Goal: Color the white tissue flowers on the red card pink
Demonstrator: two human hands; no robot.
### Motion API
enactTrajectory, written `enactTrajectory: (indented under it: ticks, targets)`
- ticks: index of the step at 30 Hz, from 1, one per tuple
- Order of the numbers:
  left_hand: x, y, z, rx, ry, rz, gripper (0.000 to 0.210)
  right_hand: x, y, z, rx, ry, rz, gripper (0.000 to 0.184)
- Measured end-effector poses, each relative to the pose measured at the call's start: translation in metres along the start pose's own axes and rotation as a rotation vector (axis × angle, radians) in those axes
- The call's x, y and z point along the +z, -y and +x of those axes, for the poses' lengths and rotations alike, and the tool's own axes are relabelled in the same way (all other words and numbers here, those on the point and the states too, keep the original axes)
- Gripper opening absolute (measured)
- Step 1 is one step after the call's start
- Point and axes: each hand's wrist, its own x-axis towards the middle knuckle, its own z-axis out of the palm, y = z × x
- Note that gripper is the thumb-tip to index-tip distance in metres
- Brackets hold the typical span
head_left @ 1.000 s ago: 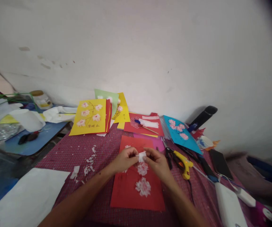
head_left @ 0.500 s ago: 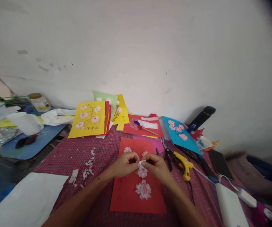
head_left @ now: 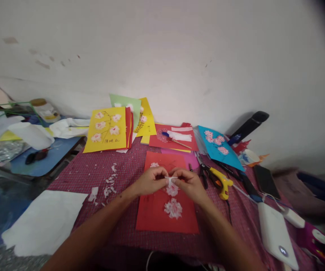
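**Both hands pinch a small white paper over the red card**

My two forearms come in from the bottom edge and meet over the red card [head_left: 162, 210], which lies flat on the checked cloth [head_left: 94, 177]. On this card, close to me, a white-pink paper flower [head_left: 173, 208] is stuck, and a second one sits just above it, partly under my fingers. My left hand [head_left: 150, 181] and my right hand [head_left: 188, 183] are both closed in a pinch on a small piece of white paper [head_left: 170, 178], which is held between the fingertips, a little above the card.

To the right of the card lie the black scissors [head_left: 203, 174] and a yellow glue gun [head_left: 221, 183], near each other. To the left, white paper scraps [head_left: 108, 184] are scattered on the cloth. Farther back, a yellow card [head_left: 106, 130] with flowers and a blue card [head_left: 218, 148] lean near the white wall [head_left: 165, 56].
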Motion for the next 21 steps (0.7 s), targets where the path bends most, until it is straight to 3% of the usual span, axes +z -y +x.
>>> enactTrajectory:
  ticks: [4, 12, 15, 21]
  targets:
    - [0.000, -0.002, 0.001, 0.005, -0.005, -0.017, 0.019, -0.001, -0.001, 0.000, 0.044, 0.001, 0.018, 0.025]
    - [-0.005, -0.007, 0.002, -0.013, -0.037, -0.057, 0.020, -0.005, -0.005, 0.002, 0.145, -0.137, 0.037, 0.032]
    - [-0.014, -0.010, 0.002, -0.021, -0.139, -0.071, 0.021, -0.014, -0.009, 0.006, 0.154, -0.252, 0.049, 0.034]
    - [-0.048, -0.005, 0.009, -0.033, -0.461, -0.095, 0.026, -0.040, -0.017, 0.015, 0.142, -0.501, 0.106, 0.033]
